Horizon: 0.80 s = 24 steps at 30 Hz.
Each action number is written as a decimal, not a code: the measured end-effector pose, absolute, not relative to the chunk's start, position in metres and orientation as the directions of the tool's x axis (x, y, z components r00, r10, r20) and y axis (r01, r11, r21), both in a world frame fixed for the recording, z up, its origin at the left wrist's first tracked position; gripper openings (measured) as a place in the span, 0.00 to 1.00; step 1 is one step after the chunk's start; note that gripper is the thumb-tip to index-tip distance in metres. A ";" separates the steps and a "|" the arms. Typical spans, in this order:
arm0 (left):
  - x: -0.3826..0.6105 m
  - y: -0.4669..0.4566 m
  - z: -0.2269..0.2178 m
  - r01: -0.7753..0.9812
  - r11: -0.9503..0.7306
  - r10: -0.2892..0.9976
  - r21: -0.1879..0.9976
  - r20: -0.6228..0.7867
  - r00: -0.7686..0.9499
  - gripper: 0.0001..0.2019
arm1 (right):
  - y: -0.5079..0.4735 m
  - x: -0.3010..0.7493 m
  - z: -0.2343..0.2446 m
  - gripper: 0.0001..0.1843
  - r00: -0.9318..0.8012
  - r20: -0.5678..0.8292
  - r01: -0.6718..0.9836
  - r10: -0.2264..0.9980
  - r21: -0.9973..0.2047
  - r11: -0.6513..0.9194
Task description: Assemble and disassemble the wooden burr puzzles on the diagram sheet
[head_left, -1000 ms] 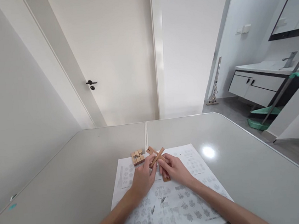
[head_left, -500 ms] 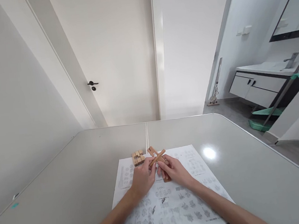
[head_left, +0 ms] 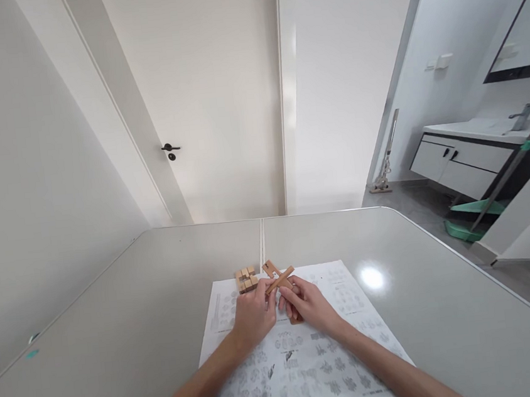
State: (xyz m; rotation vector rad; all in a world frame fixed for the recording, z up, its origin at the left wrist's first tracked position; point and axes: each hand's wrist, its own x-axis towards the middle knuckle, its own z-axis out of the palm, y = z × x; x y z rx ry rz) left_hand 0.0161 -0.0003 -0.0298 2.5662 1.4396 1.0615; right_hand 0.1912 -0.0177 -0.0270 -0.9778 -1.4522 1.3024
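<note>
My left hand (head_left: pixel 253 312) and my right hand (head_left: pixel 307 303) meet over a printed sheet (head_left: pixel 300 352) on a grey table (head_left: pixel 117 327). Both hands pinch a crossed set of brown wooden puzzle bars (head_left: pixel 278 279): one bar slants up to the right, another runs back to the left, and a third points down under my right fingers. A small cluster of pale wooden puzzle blocks (head_left: pixel 246 279) lies on the table just left of the bars, near my left fingertips.
The sheet carries rows of small diagrams. A seam (head_left: pixel 261 246) splits the tabletop in two. Behind stand a white door with a black handle (head_left: pixel 171 149), a vanity cabinet (head_left: pixel 461 168) and a green dustpan with broom (head_left: pixel 466 221) at the right.
The hands and the crossed bars have stayed almost in place. The view has shifted slightly, so everything sits a little lower and to the right.
</note>
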 end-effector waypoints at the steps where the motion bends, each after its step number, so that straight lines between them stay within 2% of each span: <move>1: 0.016 0.000 -0.031 0.753 -0.579 0.753 0.312 0.557 0.349 0.06 | -0.018 0.191 -0.027 0.24 -0.260 0.123 -0.019 0.958 -0.992 0.122; 7: 0.015 0.000 -0.031 0.746 -0.613 0.709 0.259 0.596 0.376 0.06 | -0.019 0.191 -0.026 0.25 -0.250 0.139 -0.018 0.958 -0.990 0.139; 12: 0.013 -0.001 -0.030 0.743 -0.644 0.664 0.183 0.617 0.423 0.07 | -0.022 0.189 -0.027 0.24 -0.255 0.135 -0.089 0.958 -0.989 0.116; 24: 0.010 0.001 -0.031 0.731 -0.671 0.616 0.125 0.643 0.455 0.08 | -0.022 0.189 -0.032 0.26 -0.265 0.113 -0.106 0.958 -0.990 0.087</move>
